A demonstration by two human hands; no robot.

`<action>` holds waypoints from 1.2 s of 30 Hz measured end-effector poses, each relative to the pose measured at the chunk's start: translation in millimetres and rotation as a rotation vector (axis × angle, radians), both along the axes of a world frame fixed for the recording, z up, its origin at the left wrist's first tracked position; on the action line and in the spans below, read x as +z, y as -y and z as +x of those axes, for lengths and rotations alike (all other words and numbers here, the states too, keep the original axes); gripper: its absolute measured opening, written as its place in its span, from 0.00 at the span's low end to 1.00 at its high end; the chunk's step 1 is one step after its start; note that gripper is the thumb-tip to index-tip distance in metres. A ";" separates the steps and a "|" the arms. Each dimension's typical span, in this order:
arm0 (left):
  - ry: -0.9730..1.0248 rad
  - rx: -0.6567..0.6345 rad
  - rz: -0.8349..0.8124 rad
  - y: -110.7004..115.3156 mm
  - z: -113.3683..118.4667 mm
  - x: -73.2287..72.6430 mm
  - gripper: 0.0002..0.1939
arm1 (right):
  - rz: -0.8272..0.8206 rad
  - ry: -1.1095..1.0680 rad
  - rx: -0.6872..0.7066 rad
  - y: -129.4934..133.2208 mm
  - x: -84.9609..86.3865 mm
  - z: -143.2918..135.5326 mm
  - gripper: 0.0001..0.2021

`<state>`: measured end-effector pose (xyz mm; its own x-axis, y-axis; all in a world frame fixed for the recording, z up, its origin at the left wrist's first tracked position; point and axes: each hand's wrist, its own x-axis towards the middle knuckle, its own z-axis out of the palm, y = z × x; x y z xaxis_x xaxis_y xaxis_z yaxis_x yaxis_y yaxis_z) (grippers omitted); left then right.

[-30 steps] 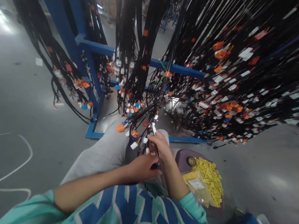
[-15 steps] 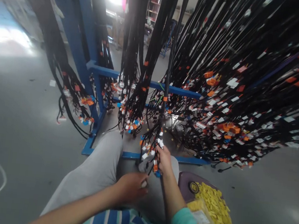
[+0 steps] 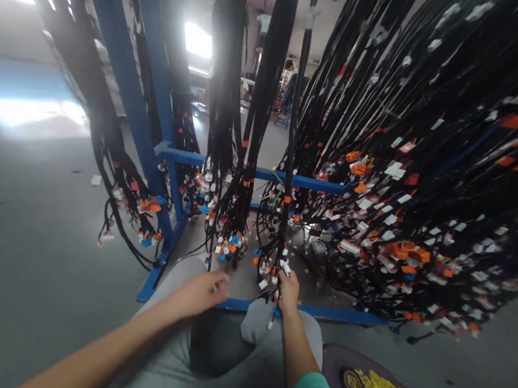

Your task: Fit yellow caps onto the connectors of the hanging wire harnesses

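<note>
Pinches some connectors (image 3: 284, 267) of the cable bundle (image 3: 284, 227) in the right hand (image 3: 289, 293), by the front edge of the blue frame (image 3: 343, 316). Has the left hand (image 3: 205, 292) apart from them, near the same edge, loosely spread. Could drop connectors from so partial a grip, or snag others on the neighbouring bundle (image 3: 237, 216), hanging so close, if pulled sharply.

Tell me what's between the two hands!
The head view shows black cables with white plugs and a blue metal bar between left hand and right hand.
</note>
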<state>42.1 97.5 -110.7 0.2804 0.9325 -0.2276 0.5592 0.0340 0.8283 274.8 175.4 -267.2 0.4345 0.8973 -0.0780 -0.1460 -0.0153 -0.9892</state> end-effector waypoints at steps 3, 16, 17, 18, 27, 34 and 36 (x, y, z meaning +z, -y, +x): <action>0.010 0.019 0.019 -27.6 0.7 11.7 0.12 | -0.009 -0.027 0.005 -6.5 -5.0 -0.7 0.17; 0.064 0.023 0.076 -26.4 33.8 0.2 0.11 | -0.008 0.107 0.464 37.5 31.5 -3.0 0.09; 0.061 0.074 0.123 -26.1 33.9 -0.8 0.13 | -0.008 0.110 0.500 47.3 38.0 -6.4 0.10; 0.067 0.130 0.174 -25.9 34.6 -1.1 0.15 | -0.007 0.105 0.537 58.1 44.3 -11.0 0.10; 0.304 0.055 0.077 0.8 60.5 4.3 0.11 | -0.042 -0.047 0.895 157.0 98.3 -46.8 0.20; 0.039 0.039 0.194 42.6 57.5 37.3 0.03 | 0.059 0.081 0.393 159.9 147.8 17.5 0.19; -0.023 0.033 0.223 56.9 59.2 50.5 0.06 | 0.106 0.075 0.343 153.5 169.3 22.7 0.20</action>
<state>101.3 40.6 -60.2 0.2456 0.9692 -0.0203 0.5797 -0.1300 0.8044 297.5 21.8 -97.9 0.1075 0.9932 0.0440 -0.0771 0.0525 -0.9956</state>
